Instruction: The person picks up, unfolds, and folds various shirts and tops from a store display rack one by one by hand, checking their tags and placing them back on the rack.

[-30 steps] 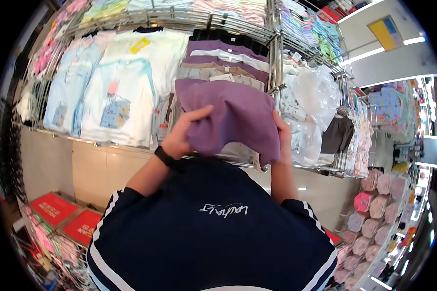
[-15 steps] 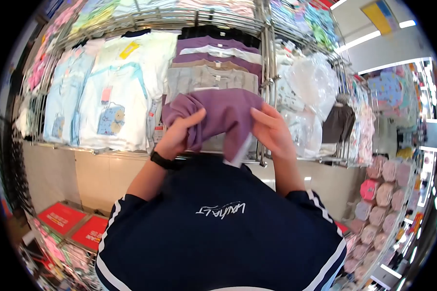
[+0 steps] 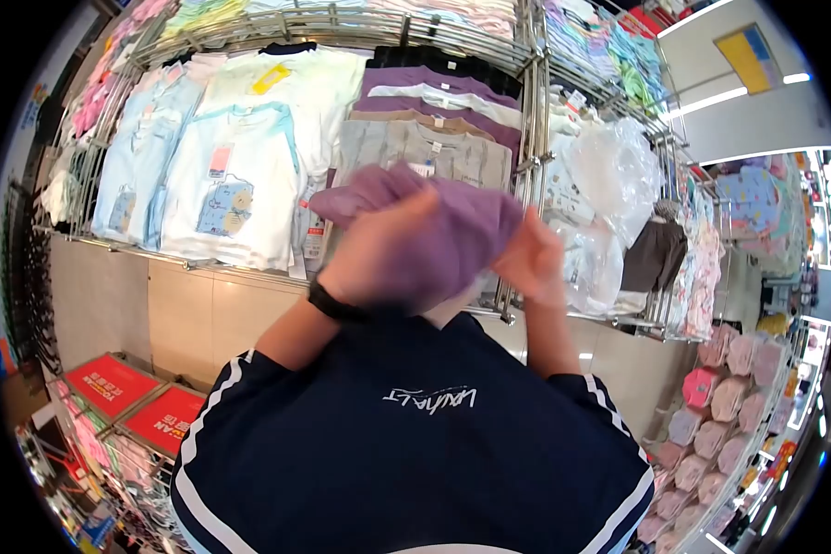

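A purple garment (image 3: 452, 231), bunched and blurred by motion, is held up in front of my chest. My left hand (image 3: 379, 249), with a black band at the wrist, grips its left part. At its right edge, my right hand (image 3: 533, 258) pinches the cloth. Just behind the garment lies a grey shirt (image 3: 434, 146) on a row of overlapping purple, white, brown and black shirts (image 3: 443, 88). To the left are white shirts with a blue bear print (image 3: 226, 198).
Metal rack rails (image 3: 526, 166) frame the clothes. Plastic-wrapped garments (image 3: 609, 185) and dark shorts (image 3: 656, 254) are to the right. Red signs (image 3: 111, 383) stand at lower left, and rows of pink rolled packs (image 3: 711, 397) at lower right.
The purple garment has gone from spread out to more bunched between my hands. My left hand has moved further over it. More of the grey shirt behind shows than a second ago.
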Tool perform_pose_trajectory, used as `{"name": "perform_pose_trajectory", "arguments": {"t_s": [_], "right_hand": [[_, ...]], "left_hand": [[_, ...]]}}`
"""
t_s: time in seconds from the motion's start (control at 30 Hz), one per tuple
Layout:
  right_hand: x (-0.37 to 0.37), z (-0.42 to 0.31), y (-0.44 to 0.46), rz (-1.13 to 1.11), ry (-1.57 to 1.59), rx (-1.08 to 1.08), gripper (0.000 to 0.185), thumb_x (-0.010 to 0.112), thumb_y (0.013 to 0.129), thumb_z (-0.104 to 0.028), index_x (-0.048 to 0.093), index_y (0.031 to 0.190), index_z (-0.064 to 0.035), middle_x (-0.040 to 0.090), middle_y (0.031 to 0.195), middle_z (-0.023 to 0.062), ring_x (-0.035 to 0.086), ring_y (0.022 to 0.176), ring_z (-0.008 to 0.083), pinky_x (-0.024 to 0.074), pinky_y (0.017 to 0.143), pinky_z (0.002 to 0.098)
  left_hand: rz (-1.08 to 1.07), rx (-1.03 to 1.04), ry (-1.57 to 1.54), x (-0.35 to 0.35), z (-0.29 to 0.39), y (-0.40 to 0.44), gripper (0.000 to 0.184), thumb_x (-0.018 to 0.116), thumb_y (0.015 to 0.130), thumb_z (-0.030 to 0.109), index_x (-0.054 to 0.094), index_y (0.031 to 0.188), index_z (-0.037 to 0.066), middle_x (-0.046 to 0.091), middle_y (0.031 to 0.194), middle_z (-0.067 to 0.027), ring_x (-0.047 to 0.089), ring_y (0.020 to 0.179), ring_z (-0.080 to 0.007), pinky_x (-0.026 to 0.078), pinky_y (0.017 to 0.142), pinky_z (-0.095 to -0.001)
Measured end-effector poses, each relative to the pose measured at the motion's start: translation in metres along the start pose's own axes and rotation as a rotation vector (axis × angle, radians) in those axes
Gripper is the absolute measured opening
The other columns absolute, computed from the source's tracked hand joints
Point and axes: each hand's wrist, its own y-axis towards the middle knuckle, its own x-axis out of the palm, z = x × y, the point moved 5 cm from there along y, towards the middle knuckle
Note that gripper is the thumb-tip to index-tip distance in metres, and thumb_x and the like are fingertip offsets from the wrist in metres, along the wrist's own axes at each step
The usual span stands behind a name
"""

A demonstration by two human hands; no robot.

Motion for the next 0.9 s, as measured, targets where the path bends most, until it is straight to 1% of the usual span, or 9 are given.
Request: {"name": "perform_pose_trajectory", "arguments": {"t_s": [0.07,0.13,0.17,0.33,0.43,0.53,0.67,0.8,0.9], "right_hand": [[-0.020,0.030,0.023,0.101,0.035,0.043,0.048,0.049,0.096,-0.029,0.047,0.131,0.0030,0.057,0.126,0.0180,0.054,0.118,0.0306,0.0403,0.103,0.0431],[-0.042,0.036,0.037,0.164,0.024,0.059,0.047,0.049,0.094,-0.025,0.048,0.129,0.0044,0.058,0.125,0.0188,0.055,0.116,0.0321,0.0409,0.103,0.0431],[-0.047,0.034,0.046,0.169,-0.001,0.054,0.045,0.049,0.092,-0.022,0.049,0.128,0.0053,0.059,0.123,0.0194,0.056,0.114,0.0325,0.0421,0.101,0.0428],[-0.038,0.007,0.046,0.128,-0.018,0.017,0.039,0.048,0.080,-0.005,0.057,0.114,0.0090,0.065,0.105,0.0220,0.065,0.095,0.0314,0.0523,0.088,0.0394],[-0.015,0.004,0.036,0.080,-0.272,-0.119,0.040,0.048,0.077,0.000,0.056,0.115,0.0100,0.065,0.106,0.0205,0.065,0.094,0.0316,0.0536,0.085,0.0369],[-0.013,0.025,0.026,0.041,-0.579,-0.115,0.038,0.060,0.076,0.005,0.058,0.114,0.0066,0.066,0.101,0.0163,0.065,0.088,0.0238,0.0533,0.078,0.0324],[-0.041,0.036,0.011,-0.028,-0.812,0.218,0.051,0.066,0.085,-0.011,0.048,0.131,0.0026,0.058,0.121,0.0137,0.057,0.109,0.0228,0.0445,0.094,0.0351],[-0.065,0.035,0.023,-0.047,0.028,0.091,0.064,0.056,0.094,-0.034,0.033,0.142,0.0013,0.045,0.140,0.0170,0.045,0.128,0.0294,0.0305,0.111,0.0428],[-0.064,0.042,0.037,-0.023,0.024,0.179,0.063,0.051,0.095,-0.043,0.038,0.139,-0.0003,0.049,0.136,0.0173,0.050,0.123,0.0302,0.0348,0.108,0.0445]], "left_hand": [[-0.256,-0.790,-0.198,0.028,0.014,-0.015,0.032,0.064,0.090,0.033,0.061,0.075,0.006,0.056,0.060,-0.0004,0.050,0.044,-0.0107,0.038,0.039,-0.0241],[-0.731,-0.900,0.163,0.058,-0.005,-0.027,0.032,0.069,0.085,0.037,0.066,0.088,0.005,0.062,0.067,-0.0026,0.050,0.044,-0.0112,0.037,0.040,-0.0241],[-0.644,-0.187,0.176,0.062,-0.028,-0.034,0.036,0.068,0.085,0.040,0.066,0.089,0.004,0.063,0.073,-0.0053,0.057,0.059,-0.0122,0.044,0.053,-0.0238],[-0.543,-0.871,0.041,0.004,-0.063,-0.048,0.041,0.067,0.085,0.042,0.066,0.097,0.004,0.066,0.093,-0.0079,0.060,0.087,-0.0189,0.046,0.080,-0.0346],[0.057,-0.739,-0.981,-0.010,-0.078,-0.039,0.044,0.054,0.096,0.030,0.050,0.128,0.000,0.060,0.119,-0.0092,0.059,0.105,-0.0167,0.047,0.092,-0.0304],[0.088,-0.696,-0.968,-0.018,-0.078,-0.033,0.040,0.050,0.097,0.015,0.045,0.134,0.002,0.057,0.125,-0.0092,0.056,0.111,-0.0147,0.046,0.094,-0.0282],[0.215,-0.424,-0.639,-0.016,-0.071,-0.014,0.037,0.051,0.094,0.004,0.048,0.130,0.005,0.059,0.120,-0.0060,0.057,0.107,-0.0136,0.047,0.092,-0.0281],[0.157,-0.308,-0.258,-0.017,-0.037,-0.008,0.027,0.059,0.089,0.010,0.056,0.114,0.003,0.063,0.105,-0.0030,0.057,0.096,-0.0093,0.046,0.084,-0.0249],[-0.333,-0.355,0.381,0.002,-0.036,-0.011,0.025,0.066,0.083,0.017,0.059,0.101,0.002,0.062,0.090,-0.0062,0.056,0.085,-0.0110,0.045,0.075,-0.0276]]}}
